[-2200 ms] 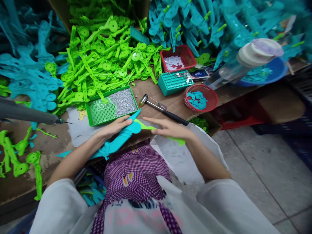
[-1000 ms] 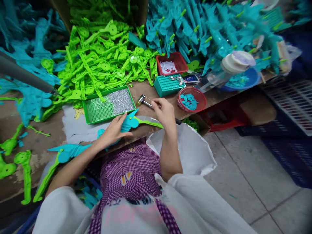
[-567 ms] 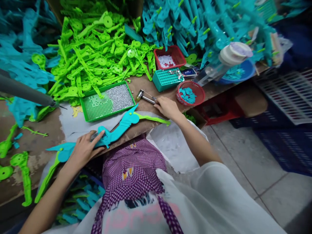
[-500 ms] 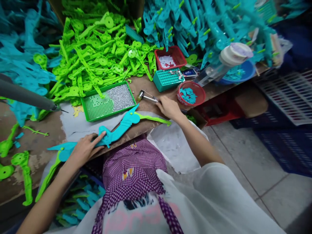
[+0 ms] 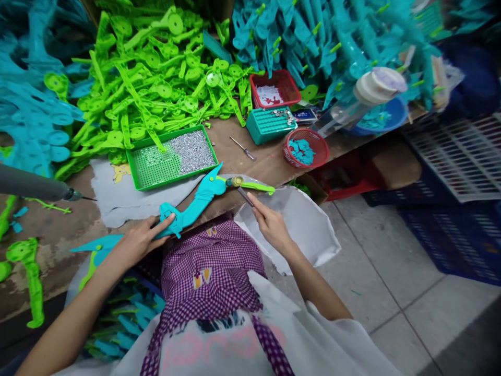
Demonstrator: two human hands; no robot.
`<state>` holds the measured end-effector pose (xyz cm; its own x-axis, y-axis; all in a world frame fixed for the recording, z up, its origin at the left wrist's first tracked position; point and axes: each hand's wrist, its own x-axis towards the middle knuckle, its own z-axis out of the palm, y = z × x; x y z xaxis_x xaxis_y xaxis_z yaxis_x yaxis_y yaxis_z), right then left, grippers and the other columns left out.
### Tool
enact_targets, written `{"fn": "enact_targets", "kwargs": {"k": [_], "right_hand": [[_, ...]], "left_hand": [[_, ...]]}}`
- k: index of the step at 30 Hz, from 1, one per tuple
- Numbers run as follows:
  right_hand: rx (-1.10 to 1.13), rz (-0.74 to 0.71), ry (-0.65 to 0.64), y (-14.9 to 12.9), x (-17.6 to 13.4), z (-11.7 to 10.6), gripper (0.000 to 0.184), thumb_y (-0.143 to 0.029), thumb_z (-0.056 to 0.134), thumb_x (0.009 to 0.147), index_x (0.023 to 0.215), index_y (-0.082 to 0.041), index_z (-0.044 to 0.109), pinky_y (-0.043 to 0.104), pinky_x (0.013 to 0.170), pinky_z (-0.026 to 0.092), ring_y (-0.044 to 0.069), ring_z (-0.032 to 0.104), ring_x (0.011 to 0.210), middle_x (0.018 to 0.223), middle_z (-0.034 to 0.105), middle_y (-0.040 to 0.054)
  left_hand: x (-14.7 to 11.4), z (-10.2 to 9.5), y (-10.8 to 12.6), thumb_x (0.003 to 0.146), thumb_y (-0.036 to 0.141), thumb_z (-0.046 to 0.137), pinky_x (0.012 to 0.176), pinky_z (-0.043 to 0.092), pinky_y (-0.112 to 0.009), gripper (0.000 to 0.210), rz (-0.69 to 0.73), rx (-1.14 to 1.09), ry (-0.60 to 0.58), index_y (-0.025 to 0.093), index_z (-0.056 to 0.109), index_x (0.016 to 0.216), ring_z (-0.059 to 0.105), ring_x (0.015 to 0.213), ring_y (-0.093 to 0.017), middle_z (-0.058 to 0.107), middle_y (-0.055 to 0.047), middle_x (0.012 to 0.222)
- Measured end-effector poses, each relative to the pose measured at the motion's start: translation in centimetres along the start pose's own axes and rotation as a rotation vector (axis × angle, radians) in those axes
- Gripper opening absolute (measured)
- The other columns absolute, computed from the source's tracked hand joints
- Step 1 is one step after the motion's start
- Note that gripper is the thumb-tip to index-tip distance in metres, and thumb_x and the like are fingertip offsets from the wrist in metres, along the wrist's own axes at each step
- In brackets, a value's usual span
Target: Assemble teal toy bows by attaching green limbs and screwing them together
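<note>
Workbench [image 5: 266, 163]: brown top, heaped at the back with green parts [image 5: 160, 94] and blue ones;
Blue part [image 5: 195, 207]: along the bench's near edge, below the green tray [image 5: 152, 169]; a green leg [image 5: 256, 186] juts from its right end;
Left hand [image 5: 136, 240]: laid over the blue part, index finger stretched along it; whether the fingers close beneath, I cannot tell;
Right hand [image 5: 274, 227]: grasping the hammer [image 5: 242, 192] by its handle; the head is near the joint of blue part and green leg, contact unclear;
Hammering: best with the joint flat on firm bench, left fingers well away, taps short and square;
Shirt lettering [image 5: 223, 342]: pink, too blurred to read;
Dark card [image 5: 304, 115]: printed, beside the teal box [image 5: 270, 127]; its small writing is illegible
</note>
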<state>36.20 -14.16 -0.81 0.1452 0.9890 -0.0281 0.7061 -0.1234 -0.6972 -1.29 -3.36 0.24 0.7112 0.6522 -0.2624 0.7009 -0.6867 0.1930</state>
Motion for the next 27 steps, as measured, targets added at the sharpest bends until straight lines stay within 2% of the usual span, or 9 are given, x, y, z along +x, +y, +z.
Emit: {"fn": "enact_targets", "kwargs": {"k": [4, 6, 9, 13, 15, 19, 22, 24, 27], "right_hand": [[-0.018, -0.016, 0.053, -0.9, -0.9, 0.5, 0.048, -0.035, 0.035, 0.099, 0.142, -0.023, 0.052, 0.038, 0.095, 0.055, 0.022, 0.069, 0.106, 0.119, 0.072, 0.0083], [-0.011, 0.006, -0.012, -1.1, -1.1, 1.0, 0.048, -0.035, 0.035, 0.099, 0.143, -0.025, 0.051, 0.039, 0.095, 0.055, 0.023, 0.070, 0.105, 0.115, 0.073, 0.0078], [0.053, 0.032, -0.096, -1.1, -1.1, 1.4, 0.048, -0.035, 0.036, 0.099, 0.144, -0.028, 0.048, 0.040, 0.096, 0.056, 0.022, 0.070, 0.106, 0.125, 0.069, 0.0048], [0.118, 0.061, 0.086, -1.0, -1.1, 0.2, 0.048, -0.036, 0.036, 0.099, 0.146, -0.028, 0.046, 0.041, 0.103, 0.051, 0.021, 0.063, 0.121, 0.140, 0.059, 0.0020], [0.080, 0.083, 0.148, -0.9, -0.8, -0.3, 0.049, -0.035, 0.037, 0.098, 0.146, -0.027, 0.046, 0.042, 0.102, 0.052, 0.022, 0.063, 0.121, 0.141, 0.058, 0.0027], [-0.025, 0.132, 0.012, -0.5, 0.3, 0.0, 0.048, -0.033, 0.038, 0.097, 0.145, -0.029, 0.047, 0.042, 0.089, 0.057, 0.026, 0.070, 0.106, 0.130, 0.066, 0.0046], [0.012, 0.121, -0.022, -0.2, 0.4, -0.2, 0.048, -0.035, 0.037, 0.098, 0.144, -0.029, 0.048, 0.041, 0.089, 0.056, 0.025, 0.070, 0.105, 0.129, 0.067, 0.0038], [0.070, 0.116, 0.054, 0.1, -0.3, -0.8, 0.048, -0.038, 0.037, 0.098, 0.144, -0.028, 0.049, 0.041, 0.092, 0.056, 0.023, 0.069, 0.107, 0.132, 0.065, 0.0036], [0.093, 0.175, 0.273, 0.9, -1.9, -1.7, 0.052, -0.041, 0.036, 0.098, 0.147, -0.027, 0.044, 0.042, 0.094, 0.055, 0.024, 0.066, 0.113, 0.137, 0.061, 0.0055]], "left_hand": [[0.0, 0.1, -0.1, 0.098, 0.045, 0.040, 0.066, 0.049, -0.027, 0.053, 0.004, -0.039, 0.018, 0.033, 0.040, 0.150, 0.065, 0.085, -0.023, 0.061, -0.011, 0.113], [-0.1, 0.3, 0.0, 0.099, 0.046, 0.040, 0.068, 0.049, -0.029, 0.053, 0.001, -0.034, 0.032, 0.032, 0.039, 0.150, 0.065, 0.089, -0.025, 0.060, -0.012, 0.114], [-0.2, 0.4, 0.2, 0.099, 0.046, 0.039, 0.072, 0.050, -0.030, 0.054, 0.008, -0.032, 0.032, 0.032, 0.037, 0.151, 0.065, 0.095, -0.026, 0.060, -0.012, 0.116], [-0.3, 0.3, 0.6, 0.099, 0.046, 0.037, 0.073, 0.051, -0.030, 0.053, 0.003, -0.055, 0.025, 0.032, 0.038, 0.151, 0.065, 0.099, -0.027, 0.060, -0.012, 0.119], [-0.3, 0.1, 0.6, 0.099, 0.047, 0.039, 0.073, 0.051, -0.030, 0.053, -0.005, -0.074, 0.034, 0.034, 0.038, 0.150, 0.065, 0.099, -0.027, 0.060, -0.010, 0.119], [-0.3, -0.1, 0.7, 0.097, 0.051, 0.040, 0.075, 0.051, -0.030, 0.053, -0.027, -0.103, 0.060, 0.037, 0.040, 0.148, 0.065, 0.096, -0.025, 0.061, -0.008, 0.118], [-0.4, -0.3, 0.8, 0.097, 0.052, 0.039, 0.076, 0.052, -0.031, 0.054, -0.025, -0.107, 0.055, 0.035, 0.041, 0.148, 0.065, 0.097, -0.026, 0.061, -0.009, 0.118], [-0.4, -0.4, 0.9, 0.097, 0.052, 0.038, 0.076, 0.052, -0.031, 0.054, -0.033, -0.109, 0.049, 0.034, 0.041, 0.148, 0.065, 0.098, -0.026, 0.061, -0.009, 0.117], [-0.4, -0.5, 1.0, 0.097, 0.053, 0.038, 0.077, 0.052, -0.031, 0.055, -0.043, -0.117, 0.030, 0.034, 0.041, 0.148, 0.065, 0.100, -0.026, 0.061, -0.009, 0.119]]}}
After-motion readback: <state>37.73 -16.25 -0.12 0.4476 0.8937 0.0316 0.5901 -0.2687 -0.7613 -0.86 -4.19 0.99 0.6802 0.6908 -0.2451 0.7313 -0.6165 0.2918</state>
